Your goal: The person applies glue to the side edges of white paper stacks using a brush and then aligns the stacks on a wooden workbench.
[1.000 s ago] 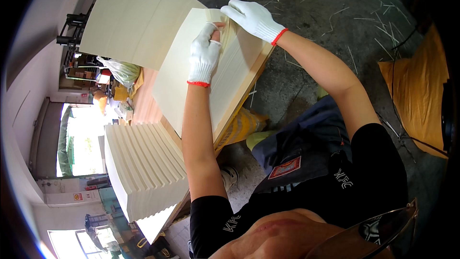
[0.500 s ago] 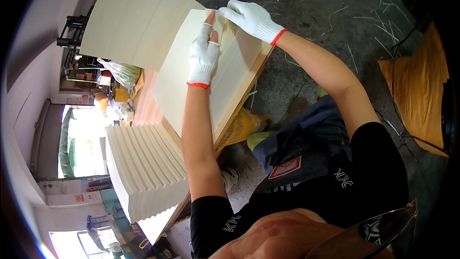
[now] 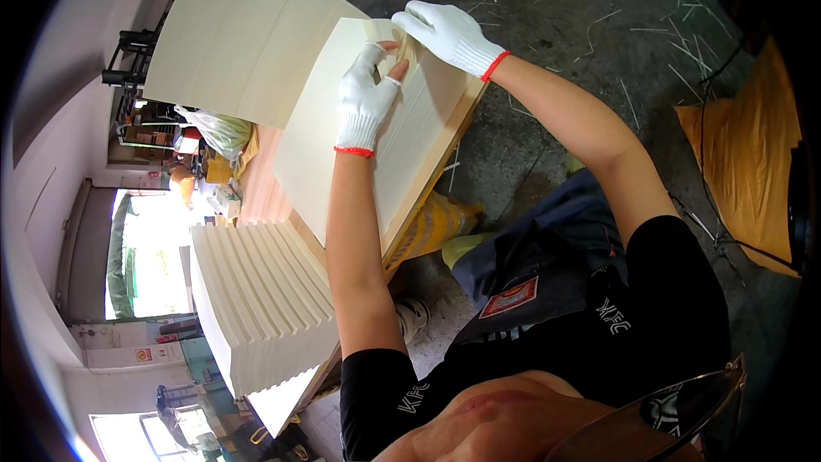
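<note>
A pale cream board or sheet (image 3: 329, 120) lies on a wooden-edged table in front of me. My left hand (image 3: 368, 98), in a white glove with bare thumb and index finger, rests over it. Its thumb and index are apart, the tips bent toward a pale yellowish strip (image 3: 410, 50) near the far right corner. My right hand (image 3: 446, 32), in a white glove with a red cuff, is closed at that corner, where the strip runs to its fingers. Its fingertips are partly hidden.
A large curved cream sheet (image 3: 248, 34) stands beyond on the left. Nearer left is a stack of pale layered panels (image 3: 265, 299). An orange-brown sack (image 3: 744, 162) stands at right. Thin offcut strips (image 3: 629, 103) litter the dark floor.
My left index finger has bent and drawn back from the far corner, toward the strip, with the thumb spreading to the right. My right hand has barely moved.
</note>
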The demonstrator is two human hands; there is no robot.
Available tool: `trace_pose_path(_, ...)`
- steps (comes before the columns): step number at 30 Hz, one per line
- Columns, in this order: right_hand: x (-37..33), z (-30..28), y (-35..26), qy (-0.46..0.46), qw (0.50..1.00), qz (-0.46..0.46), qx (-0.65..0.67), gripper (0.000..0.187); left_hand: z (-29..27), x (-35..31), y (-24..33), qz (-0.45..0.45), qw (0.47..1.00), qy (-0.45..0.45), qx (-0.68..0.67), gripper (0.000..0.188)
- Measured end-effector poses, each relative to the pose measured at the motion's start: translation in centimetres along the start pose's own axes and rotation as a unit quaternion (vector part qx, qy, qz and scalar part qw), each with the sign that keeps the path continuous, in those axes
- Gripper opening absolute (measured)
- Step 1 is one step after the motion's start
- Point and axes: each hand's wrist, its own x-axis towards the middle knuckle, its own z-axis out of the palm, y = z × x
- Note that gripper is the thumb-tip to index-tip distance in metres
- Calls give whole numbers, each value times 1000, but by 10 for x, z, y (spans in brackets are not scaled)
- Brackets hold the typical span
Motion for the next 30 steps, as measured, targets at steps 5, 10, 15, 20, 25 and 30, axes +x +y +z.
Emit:
trace_pose_path(5, 0, -2, -10, -12, 1000, 11, 2, 49, 3, 3, -18, 72, 996, 61, -2, 30)
trace_pose_path(10, 0, -1, -2, 13, 1000, -5, -10, 44, 6, 3, -16, 73, 996, 57, 4, 26)
trace_pose_path(15, 0, -1, -9, -6, 1000, 13, 7, 45, 0, 2, -17, 50, 998, 18, 17, 31)
trace_pose_path(20, 0, -1, -3, -3, 1000, 11, -2, 45, 2, 0, -4, 0, 1000, 12, -16, 36)
trace_pose_path(25, 0, 4, 1, 23, 1000, -5, 6, 42, 1, 0, -1, -10, 1000, 8, -11, 34)
trace_pose_path(30, -1, -1, -8, 5, 1000, 0, 11, 46, 5, 3, -20, 141, 984, 102, 25, 29)
